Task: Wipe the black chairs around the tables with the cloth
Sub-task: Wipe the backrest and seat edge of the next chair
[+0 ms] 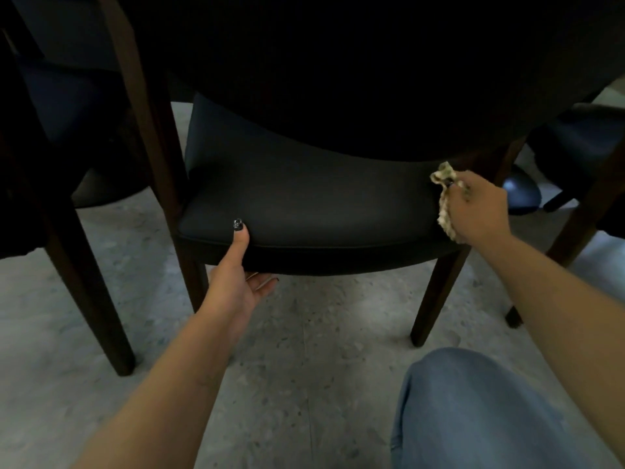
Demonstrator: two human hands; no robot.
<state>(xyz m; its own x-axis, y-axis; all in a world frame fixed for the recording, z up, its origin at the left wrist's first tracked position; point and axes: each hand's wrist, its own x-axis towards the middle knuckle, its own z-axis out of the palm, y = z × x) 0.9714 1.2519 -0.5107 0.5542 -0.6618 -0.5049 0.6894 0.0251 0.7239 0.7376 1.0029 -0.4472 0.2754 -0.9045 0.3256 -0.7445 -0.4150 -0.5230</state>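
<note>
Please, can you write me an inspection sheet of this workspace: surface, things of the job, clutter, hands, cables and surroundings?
Surface: grey speckled floor, bare where visible.
Job's things: black chair with dark wooden legs, pushed under a dark table; pale crumpled cloth at the seat's right edge.
Clutter: nothing seen.
Hands: left hand grips the seat's front edge, thumb on top; right hand holds the cloth.
Cables: nothing seen.
Surroundings: more dark chairs, one at left and one at right; the person's knee in blue jeans.
</note>
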